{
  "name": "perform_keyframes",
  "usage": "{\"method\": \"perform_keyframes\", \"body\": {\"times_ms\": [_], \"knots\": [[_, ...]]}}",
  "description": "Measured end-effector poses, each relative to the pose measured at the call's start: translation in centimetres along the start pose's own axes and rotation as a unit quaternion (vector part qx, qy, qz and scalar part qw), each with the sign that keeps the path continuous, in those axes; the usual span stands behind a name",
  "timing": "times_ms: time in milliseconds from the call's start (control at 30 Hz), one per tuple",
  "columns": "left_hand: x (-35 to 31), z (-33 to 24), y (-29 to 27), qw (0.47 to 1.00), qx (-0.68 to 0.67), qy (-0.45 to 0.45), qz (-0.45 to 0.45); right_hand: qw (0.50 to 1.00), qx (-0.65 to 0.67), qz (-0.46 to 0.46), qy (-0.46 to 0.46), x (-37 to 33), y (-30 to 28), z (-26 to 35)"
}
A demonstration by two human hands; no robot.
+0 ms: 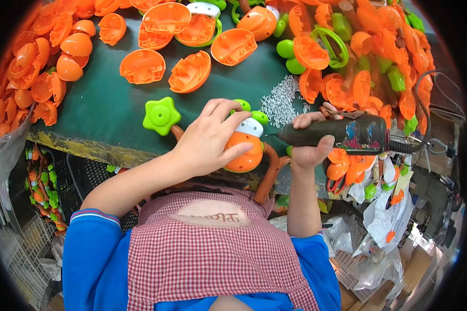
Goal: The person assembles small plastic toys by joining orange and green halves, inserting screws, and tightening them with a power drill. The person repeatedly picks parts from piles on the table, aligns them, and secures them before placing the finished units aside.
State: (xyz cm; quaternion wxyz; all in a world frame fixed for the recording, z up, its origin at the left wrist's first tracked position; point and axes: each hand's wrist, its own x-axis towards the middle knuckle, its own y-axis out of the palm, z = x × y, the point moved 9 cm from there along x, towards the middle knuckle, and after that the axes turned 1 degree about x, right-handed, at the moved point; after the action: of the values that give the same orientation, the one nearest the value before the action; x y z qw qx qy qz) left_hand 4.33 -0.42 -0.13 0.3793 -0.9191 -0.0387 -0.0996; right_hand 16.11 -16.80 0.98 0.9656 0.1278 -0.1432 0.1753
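Note:
My left hand [205,137] lies over an orange toy head [248,151] with a white and green top, its fingers curled round the body and gripping it. Brown bent tubes join the toy, and a green star-shaped piece [162,115] sits at the end of one, left of my hand. In my right hand [311,154] is a dark electric screwdriver [342,133], held level with its tip pointing left towards the toy's white part. Whether the tip touches the toy I cannot tell. A pile of small silvery screws [281,102] lies just beyond the screwdriver.
Loose orange shells [142,66] are spread across the far side of the green tabletop [96,116]. More orange shells [70,52] heap up at the left, and a mixed orange and green pile [371,62] at the right. The screwdriver's cable [425,137] runs off right.

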Motion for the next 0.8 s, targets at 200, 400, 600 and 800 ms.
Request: {"method": "perform_keyframes", "body": {"times_ms": [200,400,600,800], "knots": [[1.7,-2.9,0.3,0.992,-0.004,0.098,-0.078,0.983,0.157,0.063,-0.074,0.4,0.9,6.0],[2.8,-4.3,1.4,0.987,0.049,0.14,-0.055,0.972,0.192,0.107,-0.081,0.6,3.3,8.6],[2.2,-4.4,1.1,0.98,0.093,0.157,-0.075,0.97,0.214,0.051,-0.103,-0.2,2.6,9.1],[2.2,-4.1,1.3,0.987,0.099,0.112,-0.054,0.971,0.204,0.069,-0.103,-0.4,3.5,9.3]]}}
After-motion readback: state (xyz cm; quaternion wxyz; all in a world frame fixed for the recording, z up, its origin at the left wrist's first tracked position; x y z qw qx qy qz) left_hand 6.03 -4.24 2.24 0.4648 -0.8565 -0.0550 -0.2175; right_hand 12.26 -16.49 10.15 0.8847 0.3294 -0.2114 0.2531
